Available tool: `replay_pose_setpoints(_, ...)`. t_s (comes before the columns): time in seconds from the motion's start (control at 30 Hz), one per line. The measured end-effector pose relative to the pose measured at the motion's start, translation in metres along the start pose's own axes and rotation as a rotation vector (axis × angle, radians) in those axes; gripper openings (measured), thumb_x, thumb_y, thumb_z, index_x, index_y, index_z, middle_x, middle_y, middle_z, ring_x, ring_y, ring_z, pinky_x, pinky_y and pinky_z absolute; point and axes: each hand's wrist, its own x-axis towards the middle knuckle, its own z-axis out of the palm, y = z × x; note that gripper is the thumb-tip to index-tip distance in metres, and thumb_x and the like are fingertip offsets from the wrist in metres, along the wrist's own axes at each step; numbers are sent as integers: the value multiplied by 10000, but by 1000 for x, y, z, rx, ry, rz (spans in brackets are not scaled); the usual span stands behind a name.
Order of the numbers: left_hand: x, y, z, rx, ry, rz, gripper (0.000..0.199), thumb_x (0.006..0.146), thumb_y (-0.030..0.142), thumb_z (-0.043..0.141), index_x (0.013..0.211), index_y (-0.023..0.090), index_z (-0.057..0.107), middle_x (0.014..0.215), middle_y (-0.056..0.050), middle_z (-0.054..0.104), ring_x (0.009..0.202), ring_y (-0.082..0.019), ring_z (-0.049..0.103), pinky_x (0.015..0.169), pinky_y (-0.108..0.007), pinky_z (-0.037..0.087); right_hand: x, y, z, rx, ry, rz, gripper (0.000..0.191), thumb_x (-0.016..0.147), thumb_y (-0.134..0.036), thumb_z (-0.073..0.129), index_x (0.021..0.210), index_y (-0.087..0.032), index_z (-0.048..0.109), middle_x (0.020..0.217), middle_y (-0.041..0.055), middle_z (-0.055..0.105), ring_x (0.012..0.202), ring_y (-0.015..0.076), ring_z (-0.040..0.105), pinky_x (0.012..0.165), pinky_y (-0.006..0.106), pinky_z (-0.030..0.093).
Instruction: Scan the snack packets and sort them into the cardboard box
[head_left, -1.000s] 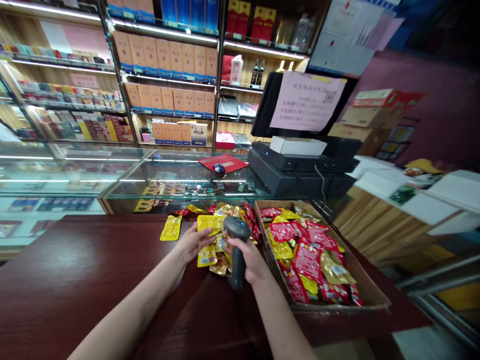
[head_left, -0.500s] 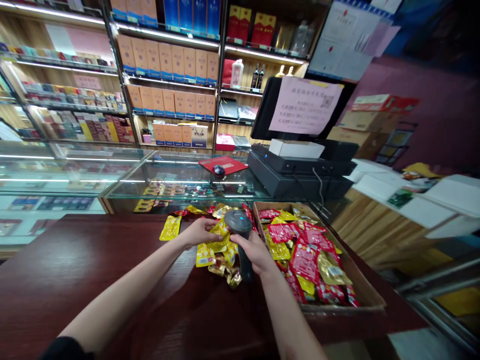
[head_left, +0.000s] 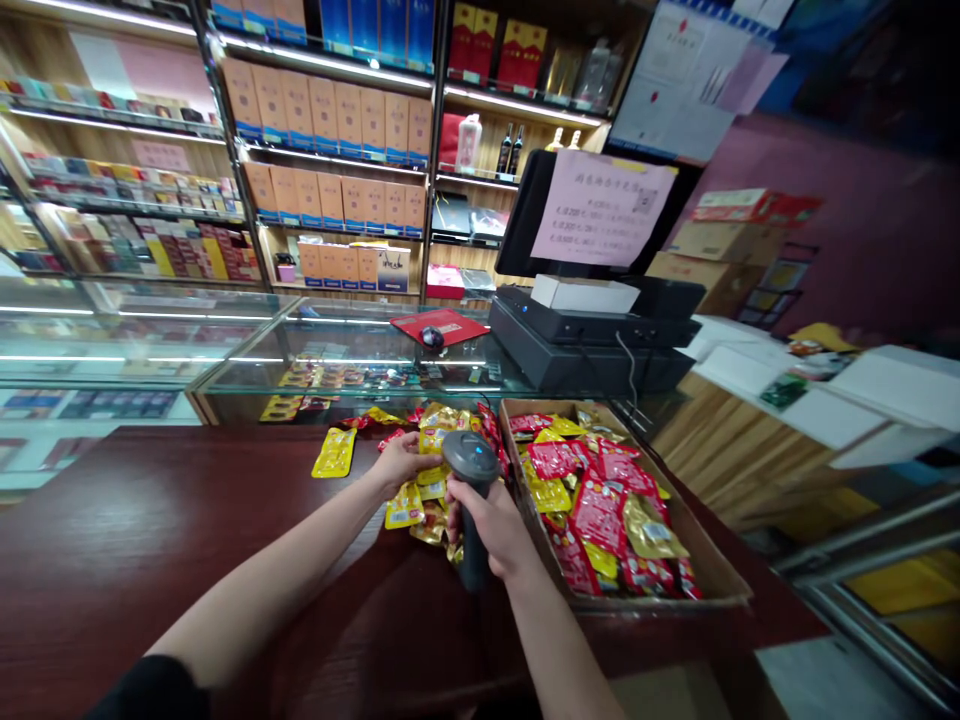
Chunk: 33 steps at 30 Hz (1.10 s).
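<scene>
Our scanner [head_left: 471,455] covers part of the yellow packet [head_left: 433,437] behind it, and our hands hide bits of the pile of packets [head_left: 429,524]. The small print is too blurry to read. The cardboard box [head_left: 714,572] holds red, yellow and gold packets [head_left: 600,512]; the top ones cover those below. Just left of the box, our right hand [head_left: 491,522] wraps tight around the scanner's handle. Farther left of the box, our left hand [head_left: 397,465] bends its fingers and grips the yellow packet. The pile lies beside the box.
</scene>
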Motion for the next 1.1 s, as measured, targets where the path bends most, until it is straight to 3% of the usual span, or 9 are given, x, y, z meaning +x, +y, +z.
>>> replay_pose_setpoints(0.17,-2,1,3,-8,-8,-7,568,446,273,870,938,149,615,749,-46,708,467,-88,570,371,-151,289,5,2,3,-42,-9,0,277,683,-393,662,570,-178,528,374,-41,468,304,84,408,343,216,328)
replay_pose_setpoints(0.47,-4,4,3,11,-27,-4,602,472,260,866,1002,133,609,793,-61,717,473,-82,559,366,-152,272,4,1,1,-35,-22,12,258,695,-385,649,601,-184,518,384,-56,456,311,84,395,350,219,326)
replay_pose_setpoints(0.6,-8,7,3,9,-34,-35,581,476,252,867,992,137,625,791,-58,715,479,-83,575,395,-158,335,0,-4,0,-3,64,-106,179,659,-311,682,744,-165,622,608,-10,625,505,111,549,477,223,429)
replay_pose_setpoints(0.73,-24,20,11,-31,-190,-118,531,531,255,849,1007,143,642,845,-81,719,649,-159,664,593,-237,496,2,-6,-13,13,204,-205,228,613,-237,716,825,-168,668,805,22,691,813,167,627,746,248,477)
replay_pose_setpoints(0.87,-40,44,25,-125,-427,-284,392,711,392,719,992,127,652,948,-128,707,858,-213,676,793,-304,507,2,-12,-34,167,163,-65,281,579,-230,741,844,-175,665,861,40,696,833,193,644,738,284,507)
replay_pose_setpoints(1.0,-38,71,44,-202,-642,-444,589,786,621,494,1019,101,642,1032,-178,678,1042,-274,616,889,-356,466,-7,-34,-58,278,151,-10,234,564,-196,735,786,-169,666,851,46,691,832,197,650,747,307,526)
replay_pose_setpoints(1.1,-25,86,69,-161,-702,-480,719,757,707,421,1051,85,628,1071,-204,659,1097,-301,581,906,-372,450,-12,-57,-80,313,150,-28,183,580,-180,712,755,-160,663,777,46,683,771,180,649,749,320,532)
